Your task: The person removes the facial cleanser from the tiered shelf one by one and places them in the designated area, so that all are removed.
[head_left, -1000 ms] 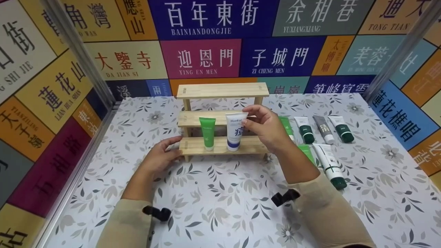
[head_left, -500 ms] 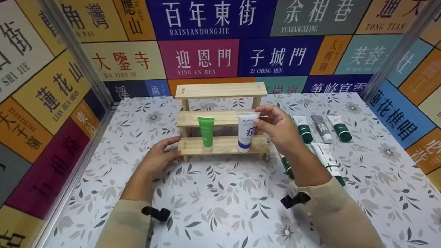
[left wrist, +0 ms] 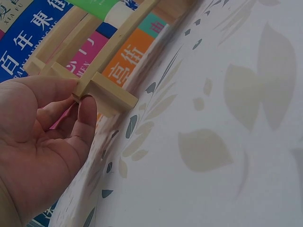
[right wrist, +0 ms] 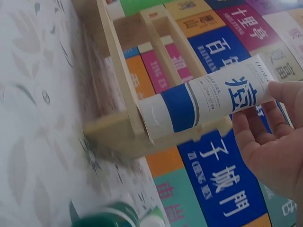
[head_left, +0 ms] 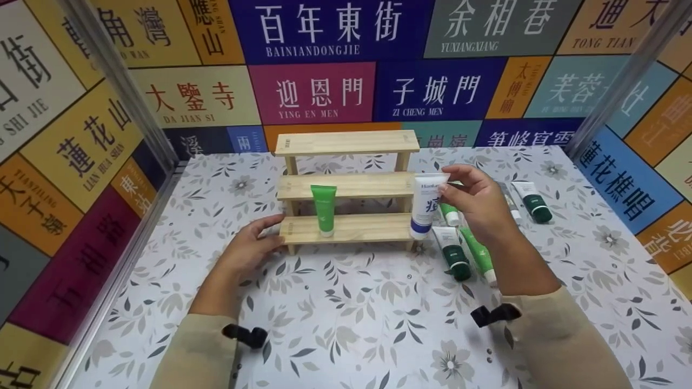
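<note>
A three-step wooden display stand point(head_left: 346, 143) stands on the table, its left end between the thumb and fingers of my left hand point(head_left: 253, 247). The left wrist view shows that hand point(left wrist: 52, 127) pinching the end of the lowest step. My right hand point(head_left: 481, 205) pinches the flat crimped end of a white squeeze tube point(head_left: 426, 205) with a blue band. The tube is held cap down at the right end of the lowest step; in the right wrist view its white cap point(right wrist: 152, 116) overlaps the step's end. A small green tube point(head_left: 324, 209) stands cap down on the same step, left of centre.
Several tubes lie on the table right of the stand, partly hidden by my right arm: a white tube with a dark green cap point(head_left: 453, 254), a green tube point(head_left: 477, 253) and another dark-green-capped tube point(head_left: 532, 202). Sign-printed panels point(head_left: 313, 92) wall the table behind and at both sides.
My right hand has carried the white tube rightward along the lowest step, from beside the green tube to the right end. My left hand has stayed at the stand's left end.
</note>
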`<state>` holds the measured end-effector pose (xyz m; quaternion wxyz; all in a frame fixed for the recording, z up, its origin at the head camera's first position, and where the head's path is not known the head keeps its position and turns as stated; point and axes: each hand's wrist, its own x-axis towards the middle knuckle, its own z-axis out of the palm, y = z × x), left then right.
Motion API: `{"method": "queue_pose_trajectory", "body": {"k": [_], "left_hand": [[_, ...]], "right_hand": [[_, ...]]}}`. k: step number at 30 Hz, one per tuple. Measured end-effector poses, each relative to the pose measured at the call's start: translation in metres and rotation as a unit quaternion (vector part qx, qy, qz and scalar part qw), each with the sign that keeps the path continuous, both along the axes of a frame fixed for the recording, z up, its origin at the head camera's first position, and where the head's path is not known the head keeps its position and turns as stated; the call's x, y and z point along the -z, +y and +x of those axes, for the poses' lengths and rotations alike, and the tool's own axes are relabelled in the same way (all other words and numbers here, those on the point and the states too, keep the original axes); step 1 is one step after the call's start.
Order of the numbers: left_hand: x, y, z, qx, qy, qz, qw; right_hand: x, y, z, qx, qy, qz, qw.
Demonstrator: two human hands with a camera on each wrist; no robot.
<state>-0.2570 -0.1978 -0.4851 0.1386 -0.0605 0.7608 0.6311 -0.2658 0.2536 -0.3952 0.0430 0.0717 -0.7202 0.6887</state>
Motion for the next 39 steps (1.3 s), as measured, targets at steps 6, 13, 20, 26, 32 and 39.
{"method": "queue_pose_trajectory", "body": {"k": [6, 13, 20, 26, 32, 39], "left_hand": [[0.001, 0.000, 0.001, 0.003, 0.008, -0.001, 1.0000], [0.000, -0.001, 0.003, -0.001, 0.002, 0.008, 1.0000], [0.001, -0.001, 0.003, 0.000, -0.001, 0.011, 0.9999], [0.000, -0.001, 0.003, 0.001, 0.004, 0.016, 0.9999], [0.000, -0.002, 0.003, -0.002, -0.003, 0.021, 0.9998], [0.000, 0.001, 0.002, -0.005, 0.006, 0.011, 0.9999]], "right_hand": [[0.002, 0.030, -0.003, 0.009, -0.009, -0.055, 0.9984], [0.006, 0.057, 0.001, 0.006, 0.001, -0.093, 0.9956], [0.010, 0.083, 0.007, 0.033, -0.015, -0.087, 0.9955], [0.010, 0.105, 0.012, 0.035, -0.013, -0.107, 0.9936], [0.008, 0.128, 0.015, 0.049, -0.030, -0.115, 0.9917], [0.006, 0.161, 0.017, 0.062, -0.061, -0.129, 0.9878]]}}
